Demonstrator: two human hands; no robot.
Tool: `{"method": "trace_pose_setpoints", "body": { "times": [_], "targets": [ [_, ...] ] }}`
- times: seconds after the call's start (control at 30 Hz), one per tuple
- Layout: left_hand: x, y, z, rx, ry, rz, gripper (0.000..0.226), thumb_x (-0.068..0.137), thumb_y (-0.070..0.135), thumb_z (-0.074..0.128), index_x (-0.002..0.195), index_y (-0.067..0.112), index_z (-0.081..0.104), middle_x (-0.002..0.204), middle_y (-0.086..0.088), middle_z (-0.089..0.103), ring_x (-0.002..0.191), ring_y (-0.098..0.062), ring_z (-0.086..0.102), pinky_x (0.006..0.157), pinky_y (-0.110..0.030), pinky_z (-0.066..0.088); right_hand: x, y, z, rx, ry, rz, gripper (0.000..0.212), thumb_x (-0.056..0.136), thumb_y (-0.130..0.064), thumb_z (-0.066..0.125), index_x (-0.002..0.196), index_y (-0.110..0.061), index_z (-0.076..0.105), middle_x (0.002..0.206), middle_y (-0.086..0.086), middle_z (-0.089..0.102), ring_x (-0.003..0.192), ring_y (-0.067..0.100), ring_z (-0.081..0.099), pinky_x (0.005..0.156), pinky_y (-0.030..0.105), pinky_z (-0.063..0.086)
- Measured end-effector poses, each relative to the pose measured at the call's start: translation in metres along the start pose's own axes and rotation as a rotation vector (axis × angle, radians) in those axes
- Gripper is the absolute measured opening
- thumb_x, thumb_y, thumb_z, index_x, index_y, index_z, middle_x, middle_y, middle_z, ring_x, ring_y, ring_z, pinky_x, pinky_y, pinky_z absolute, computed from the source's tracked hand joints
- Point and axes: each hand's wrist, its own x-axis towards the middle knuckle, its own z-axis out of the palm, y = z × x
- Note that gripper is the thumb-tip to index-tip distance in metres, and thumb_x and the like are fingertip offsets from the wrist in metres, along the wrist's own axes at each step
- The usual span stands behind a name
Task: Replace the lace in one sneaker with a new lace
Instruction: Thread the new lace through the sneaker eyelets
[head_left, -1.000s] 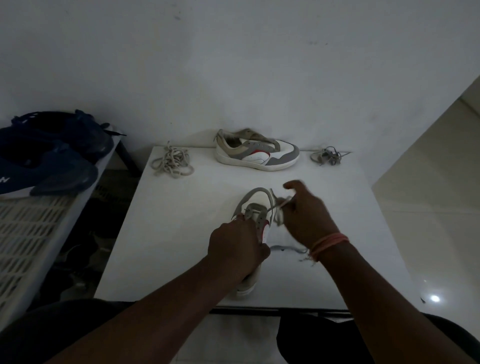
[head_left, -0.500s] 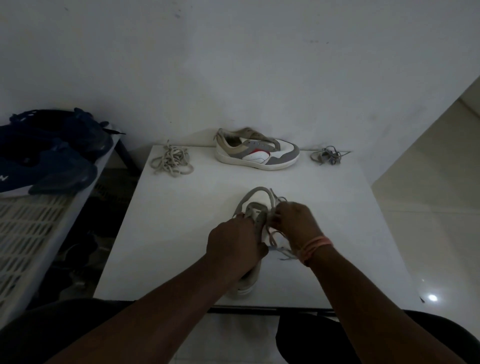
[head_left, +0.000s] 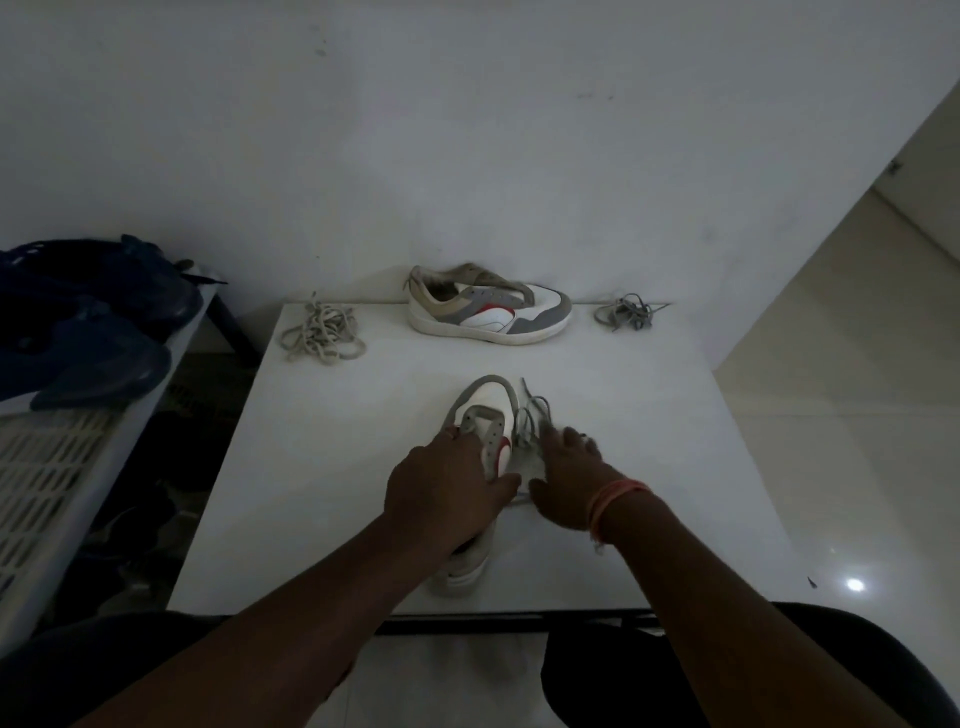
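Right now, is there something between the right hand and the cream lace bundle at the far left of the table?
Yes. The near sneaker, gripped by the left hand, lies between the right hand and the cream lace bundle. Beyond it only bare table shows.

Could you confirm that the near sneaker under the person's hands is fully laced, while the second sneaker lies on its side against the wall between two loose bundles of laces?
Not quite. In the head view the near sneaker shows empty eyelets; its lace lies loose beside it on the table. The rest holds: the second sneaker lies by the wall between the two bundles.
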Motion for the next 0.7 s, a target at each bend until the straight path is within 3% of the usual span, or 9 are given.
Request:
{"method": "trace_pose_setpoints", "body": {
  "times": [0.07, 0.17, 0.27, 0.4, 0.47, 0.53, 0.63, 0.7],
  "targets": [
    [0.002, 0.003, -0.008, -0.005, 0.126, 0.037, 0.058, 0.085, 0.067, 0.052, 0.12, 0.022, 0.065, 0.124, -0.006, 0.064, 0.111, -0.028, 0.061, 0.089, -0.04, 0.054, -0.001, -0.004, 0.007, -0.032, 0.087, -0.022, 0.082, 0.088, -0.048, 0.065, 0.153, -0.016, 0.027, 0.151, 0.016, 0.034, 0.14, 0.04, 0.033, 0.114, 0.051, 0.036],
    [0.005, 0.007, -0.011, -0.084, 0.245, 0.187, 0.042, 0.09, 0.047, 0.055, 0.12, 0.021, 0.067, 0.125, -0.007, 0.065, 0.121, -0.028, 0.057, 0.097, -0.04, 0.052, -0.003, -0.004, 0.003, -0.099, 0.265, -0.059, 0.042, 0.09, -0.033, 0.069, 0.127, -0.016, 0.059, 0.128, 0.012, 0.053, 0.119, 0.033, 0.051, 0.099, 0.042, 0.048],
    [0.004, 0.009, -0.006, -0.248, 0.2, 0.307, 0.032, 0.091, 0.036, 0.053, 0.117, 0.023, 0.067, 0.121, 0.002, 0.064, 0.117, -0.018, 0.058, 0.099, -0.037, 0.05, -0.004, -0.003, 0.0, -0.045, 0.329, -0.041, 0.02, 0.091, -0.009, 0.06, 0.109, -0.008, 0.066, 0.112, 0.014, 0.061, 0.107, 0.033, 0.061, 0.089, 0.037, 0.05],
    [-0.011, 0.022, -0.006, -0.367, 0.162, 0.372, 0.039, 0.088, 0.026, 0.053, 0.126, 0.028, 0.061, 0.124, 0.005, 0.061, 0.115, -0.012, 0.056, 0.1, -0.027, 0.047, -0.007, -0.002, -0.006, 0.065, 0.309, 0.033, 0.021, 0.088, -0.009, 0.061, 0.107, -0.005, 0.066, 0.11, 0.016, 0.066, 0.105, 0.033, 0.064, 0.089, 0.035, 0.05],
    [-0.022, 0.035, -0.012, -0.496, 0.132, 0.23, 0.039, 0.088, 0.036, 0.052, 0.126, 0.035, 0.059, 0.117, 0.011, 0.062, 0.105, -0.006, 0.061, 0.093, -0.031, 0.053, -0.01, -0.004, -0.016, 0.269, 0.365, 0.071, 0.016, 0.09, -0.011, 0.059, 0.099, -0.003, 0.07, 0.101, 0.016, 0.071, 0.098, 0.032, 0.066, 0.085, 0.033, 0.05],
    [-0.034, 0.056, -0.024, -0.848, -0.061, -0.109, 0.038, 0.091, 0.044, 0.063, 0.126, 0.029, 0.062, 0.112, 0.009, 0.066, 0.096, -0.006, 0.067, 0.089, -0.037, 0.059, -0.018, -0.007, -0.035, 0.576, 0.424, 0.106, 0.016, 0.093, -0.014, 0.062, 0.087, -0.005, 0.074, 0.086, 0.013, 0.073, 0.084, 0.027, 0.068, 0.076, 0.031, 0.053],
    [-0.045, 0.081, -0.035, -1.444, -0.549, -0.656, 0.071, 0.079, 0.065, 0.073, 0.122, 0.011, 0.059, 0.115, -0.018, 0.067, 0.098, -0.032, 0.072, 0.086, -0.05, 0.061, -0.036, -0.018, -0.063, 1.027, 0.374, 0.076, 0.02, 0.093, -0.011, 0.064, 0.078, -0.003, 0.073, 0.073, 0.016, 0.071, 0.066, 0.022, 0.066, 0.07, 0.039, 0.057],
    [-0.042, 0.09, -0.037, -1.699, -0.664, -0.758, 0.097, 0.067, 0.079, 0.072, 0.126, 0.004, 0.054, 0.121, -0.028, 0.065, 0.104, -0.043, 0.069, 0.09, -0.057, 0.057, -0.053, -0.022, -0.078, 1.259, 0.223, 0.055, 0.016, 0.094, -0.006, 0.063, 0.085, 0.003, 0.073, 0.075, 0.019, 0.07, 0.064, 0.022, 0.066, 0.068, 0.038, 0.061]
  ]
}}
